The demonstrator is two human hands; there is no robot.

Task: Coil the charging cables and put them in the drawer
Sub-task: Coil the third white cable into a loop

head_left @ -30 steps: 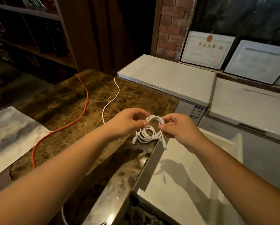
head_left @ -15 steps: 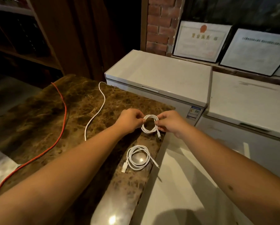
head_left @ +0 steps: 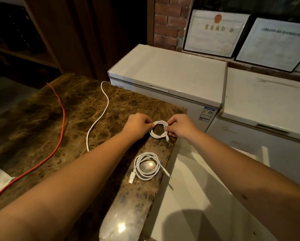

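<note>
Both hands pinch a small white cable coil (head_left: pixel 158 130) near the marble countertop's (head_left: pixel 41 122) right edge: left hand (head_left: pixel 138 125) one side, right hand (head_left: pixel 179 126) the other. Second coil (head_left: pixel 146 166) lies nearer, same edge.

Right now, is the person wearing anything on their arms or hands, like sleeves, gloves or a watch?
No. The left hand and right hand are bare, with no gloves, rings or watch showing. Both forearms are uncovered up to the picture's edge, so no sleeve is visible.
</note>
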